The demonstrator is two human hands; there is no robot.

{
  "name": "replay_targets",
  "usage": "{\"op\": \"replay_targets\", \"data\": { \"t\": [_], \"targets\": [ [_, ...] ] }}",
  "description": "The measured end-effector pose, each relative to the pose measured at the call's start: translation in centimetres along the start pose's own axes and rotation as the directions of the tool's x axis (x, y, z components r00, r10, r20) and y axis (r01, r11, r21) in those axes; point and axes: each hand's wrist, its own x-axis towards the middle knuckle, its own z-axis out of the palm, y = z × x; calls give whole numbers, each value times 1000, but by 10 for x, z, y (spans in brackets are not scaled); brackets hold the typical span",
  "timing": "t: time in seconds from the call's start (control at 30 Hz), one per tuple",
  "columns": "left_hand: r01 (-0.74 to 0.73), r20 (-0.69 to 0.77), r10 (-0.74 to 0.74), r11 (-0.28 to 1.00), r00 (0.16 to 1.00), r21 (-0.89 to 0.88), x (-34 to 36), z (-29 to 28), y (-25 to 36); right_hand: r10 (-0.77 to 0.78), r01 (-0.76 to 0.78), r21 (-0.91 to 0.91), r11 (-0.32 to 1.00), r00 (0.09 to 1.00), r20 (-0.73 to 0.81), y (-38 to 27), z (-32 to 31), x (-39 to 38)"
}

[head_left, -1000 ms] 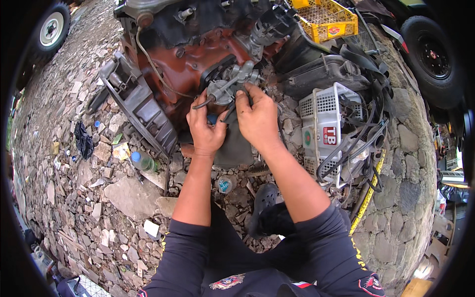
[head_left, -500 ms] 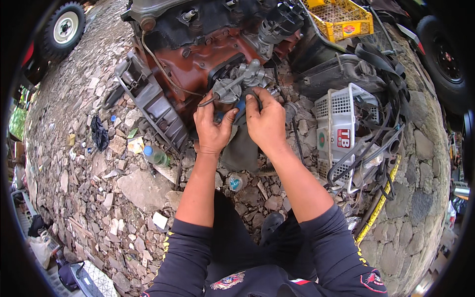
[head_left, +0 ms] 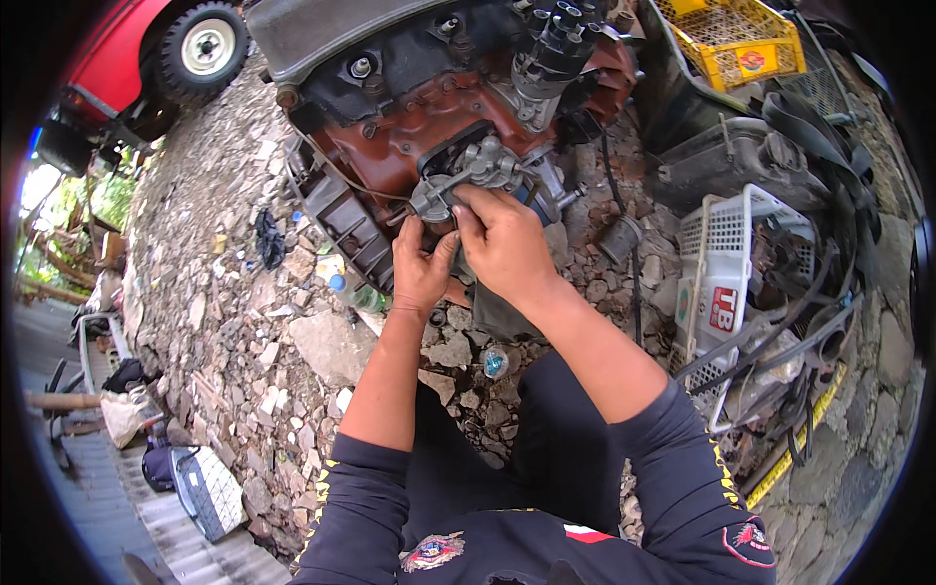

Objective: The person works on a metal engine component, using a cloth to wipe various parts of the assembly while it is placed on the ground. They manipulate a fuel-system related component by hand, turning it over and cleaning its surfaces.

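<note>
A grey metal part (head_left: 480,174) with rounded housings is found just ahead of both hands, near the fingertips, with its bulk stretching forward and slightly to the right of the left hand (head_left: 422,269). Its near edge is gripped by the right hand (head_left: 509,240), the index finger being laid along it and the thumb tucked in beneath. The fingers and thumb of the left hand are curled close together below the part's left end; whether it is firmly gripped there cannot be told, since the contact is hidden by the fingers. A small gap is left between the two hands.

The part is set close against the side of a reddish-brown engine block (head_left: 400,141), by which the space directly beyond the hands is filled. A black distributor (head_left: 561,49) is mounted farther ahead, to the right of the part. To the left of the left hand, a ribbed metal casting (head_left: 356,229) is seen, with a plastic bottle (head_left: 363,294) lying nearer. To the right of the right hand, a cylindrical canister (head_left: 620,240) is seen on the stones, and a white basket (head_left: 690,244) is placed farther out.
</note>
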Motion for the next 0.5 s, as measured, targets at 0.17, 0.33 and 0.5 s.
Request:
{"op": "replay_targets", "data": {
  "t": [0.17,0.33,0.5],
  "targets": [
    [146,41,-146,989,988,5,-7,-7,8,-49,43,113,993,998,50,10,-24,17],
    [260,60,-256,961,965,-91,-9,0,16,-101,87,96,992,982,160,10,-40,47],
    [377,104,-366,916,925,-139,-11,-4,24,-103,197,-191,962,904,415,6,-34,63]
  ]
}}
